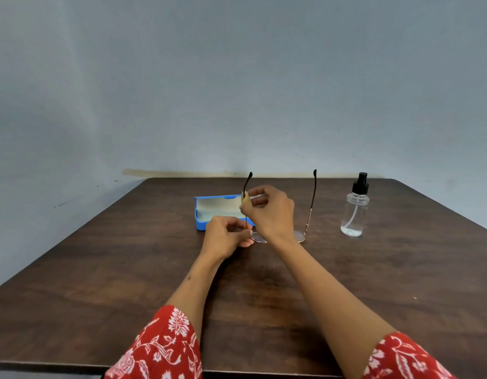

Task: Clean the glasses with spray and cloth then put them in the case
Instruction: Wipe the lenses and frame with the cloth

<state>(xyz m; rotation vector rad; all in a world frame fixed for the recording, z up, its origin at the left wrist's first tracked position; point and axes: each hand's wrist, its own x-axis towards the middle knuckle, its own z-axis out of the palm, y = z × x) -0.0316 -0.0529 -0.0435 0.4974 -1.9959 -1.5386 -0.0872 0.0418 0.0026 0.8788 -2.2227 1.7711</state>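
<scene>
Glasses upright, lenses down on my tabletop; left hand fingers pinch the frame corner, right hand fingers pinch a yellow cloth round one temple.

Counting what's sitting on the table: one pair of glasses, one blue case, one spray bottle, two hands showing.
</scene>
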